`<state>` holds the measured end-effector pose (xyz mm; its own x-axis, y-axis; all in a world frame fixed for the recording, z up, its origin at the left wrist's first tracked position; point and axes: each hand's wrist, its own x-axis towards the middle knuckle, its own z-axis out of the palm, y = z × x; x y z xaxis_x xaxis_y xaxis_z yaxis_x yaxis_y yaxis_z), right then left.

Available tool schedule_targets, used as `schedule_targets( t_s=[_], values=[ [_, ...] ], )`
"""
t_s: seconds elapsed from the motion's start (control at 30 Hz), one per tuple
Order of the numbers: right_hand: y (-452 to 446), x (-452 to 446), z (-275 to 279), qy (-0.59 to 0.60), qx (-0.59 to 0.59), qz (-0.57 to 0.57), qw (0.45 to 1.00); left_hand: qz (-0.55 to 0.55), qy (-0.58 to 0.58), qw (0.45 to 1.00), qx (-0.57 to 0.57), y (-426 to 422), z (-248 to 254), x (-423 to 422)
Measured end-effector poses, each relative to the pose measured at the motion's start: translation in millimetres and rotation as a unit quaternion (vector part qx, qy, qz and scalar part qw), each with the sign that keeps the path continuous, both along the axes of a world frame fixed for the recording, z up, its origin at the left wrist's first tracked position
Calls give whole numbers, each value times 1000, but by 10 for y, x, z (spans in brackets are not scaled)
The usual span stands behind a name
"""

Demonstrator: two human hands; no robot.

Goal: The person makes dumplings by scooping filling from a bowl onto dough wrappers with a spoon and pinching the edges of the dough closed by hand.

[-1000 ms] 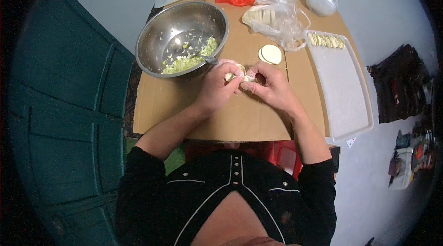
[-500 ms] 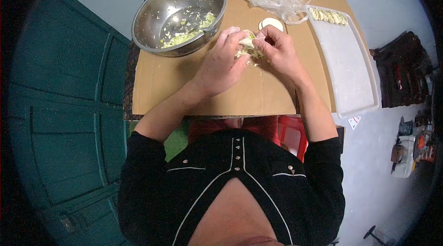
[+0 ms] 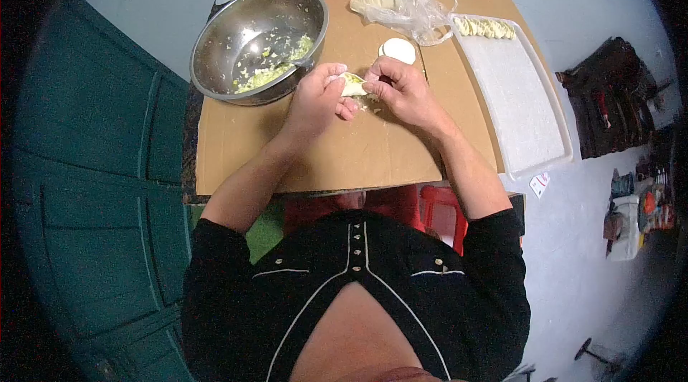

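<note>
Over the brown cardboard tabletop point(image 3: 315, 160), a dumpling wrapper point(image 3: 353, 89) stretches left to right along its long axis, its filled opening facing up. The left hand point(image 3: 315, 97) and right hand point(image 3: 405, 92) clamp fingers on opposite ends.

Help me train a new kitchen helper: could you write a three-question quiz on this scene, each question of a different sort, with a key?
1. Multiple choice: what does the metal bowl hold?
A) clear water
B) chopped pale-green filling
C) whole eggs

2. True or false: the row of pale pieces lies at the far end of the white tray.

3. Short answer: which of the person's hands grips the dough wrapper?

Key:
1. B
2. True
3. Both: the left hand and the right hand
</note>
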<state>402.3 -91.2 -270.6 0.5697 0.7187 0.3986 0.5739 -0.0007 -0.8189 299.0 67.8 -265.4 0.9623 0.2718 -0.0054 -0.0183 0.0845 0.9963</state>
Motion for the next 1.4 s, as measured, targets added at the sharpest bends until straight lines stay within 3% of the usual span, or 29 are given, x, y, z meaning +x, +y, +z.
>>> schedule_targets(
  t_s=[0.13,0.37,0.63,1.1,1.4],
  values=[
    [14,-23,19,-39,5,7,999,-28,44,999,-3,55,-51,-13],
    [40,45,-103,-85,9,17,996,-32,7,999,-11,44,-55,-35],
    [44,28,-137,-20,-17,29,999,-28,-3,999,22,54,-44,-24],
    [79,13,-147,-114,-17,33,993,-25,-14,998,59,49,-144,-1],
    [96,46,-225,-88,-19,48,995,-20,-19,998,64,-7,-133,3]
  ],
)
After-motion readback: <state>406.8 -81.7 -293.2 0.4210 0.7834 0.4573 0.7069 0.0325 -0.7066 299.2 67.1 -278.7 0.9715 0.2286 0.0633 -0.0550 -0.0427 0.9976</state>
